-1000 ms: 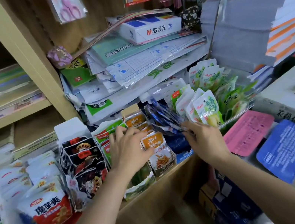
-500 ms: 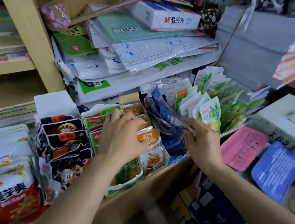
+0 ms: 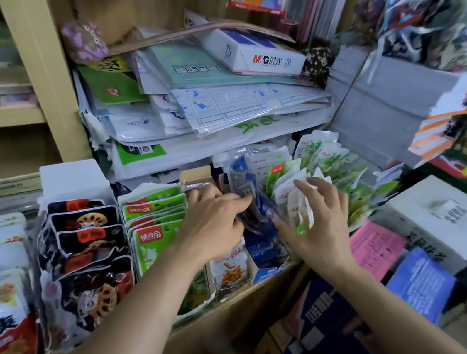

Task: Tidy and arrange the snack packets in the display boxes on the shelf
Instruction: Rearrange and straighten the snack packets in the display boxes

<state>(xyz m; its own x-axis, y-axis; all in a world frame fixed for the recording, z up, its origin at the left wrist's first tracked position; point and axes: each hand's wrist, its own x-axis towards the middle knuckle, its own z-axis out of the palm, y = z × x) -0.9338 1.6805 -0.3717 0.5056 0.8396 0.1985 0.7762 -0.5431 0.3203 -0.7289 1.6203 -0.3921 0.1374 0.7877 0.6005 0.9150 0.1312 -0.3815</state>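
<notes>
Rows of snack packets stand in display boxes on the wooden shelf [image 3: 247, 301]. My left hand [image 3: 214, 226] reaches over the orange packets [image 3: 231, 273] and pinches the blue packets [image 3: 251, 204] at their left side. My right hand [image 3: 319, 224] is beside them on the right, fingers spread and mostly straight, touching the white-and-green packets [image 3: 294, 197]; its thumb lies against the blue packets' lower edge. Further left stand green packets [image 3: 154, 230], black packets [image 3: 90, 250] and red-and-white packets [image 3: 0, 324].
A messy pile of papers and a white M&G box [image 3: 261, 54] lies on the level just above the snacks. A white carton [image 3: 440, 219], pink [image 3: 374, 249] and blue [image 3: 420, 284] sheets lie at the right. Dark boxes [image 3: 322, 325] sit below the shelf.
My left hand moved right from the orange packets onto the blue packets. My right hand let go of the blue packets, opened and shifted to the white-and-green ones. The view came closer.
</notes>
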